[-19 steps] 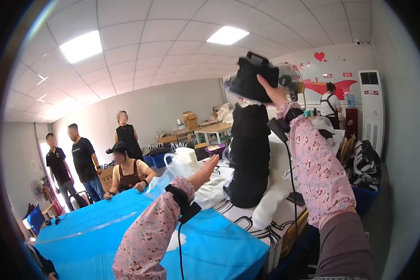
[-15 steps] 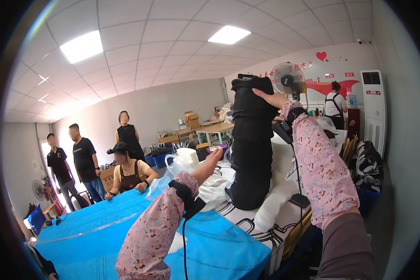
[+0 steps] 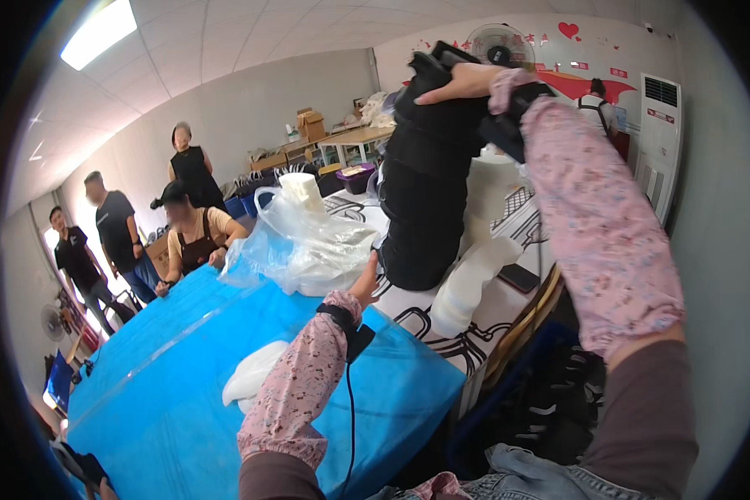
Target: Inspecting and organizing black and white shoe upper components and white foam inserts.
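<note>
A tall stack of nested black fabric pieces [image 3: 425, 192] stands on the white, black-patterned tabletop, tilted a little to the right at its top. My right hand [image 3: 462, 82] grips the uppermost piece, its thumb across the near side and its other fingers partly hidden. Low down, just left of the stack's base, my left hand [image 3: 365, 282] is open and holds nothing visible; whether its fingertips touch the stack I cannot tell. Right of the base lies a stack of curved white pads [image 3: 475, 287]. A clear plastic bag [image 3: 308, 246] lies left of the black stack.
Blue sheeting [image 3: 175, 367] covers the near table, with a white pad [image 3: 254, 372] on it. A dark phone [image 3: 518, 278] lies at the right table edge. Beneath is a bin of black-and-white items [image 3: 550, 392]. A seated person [image 3: 193, 237] and several standing people are at the far left.
The view has tipped downward. My left hand has lowered toward the stack's base. My right hand stays at the top of the black stack, which now leans more.
</note>
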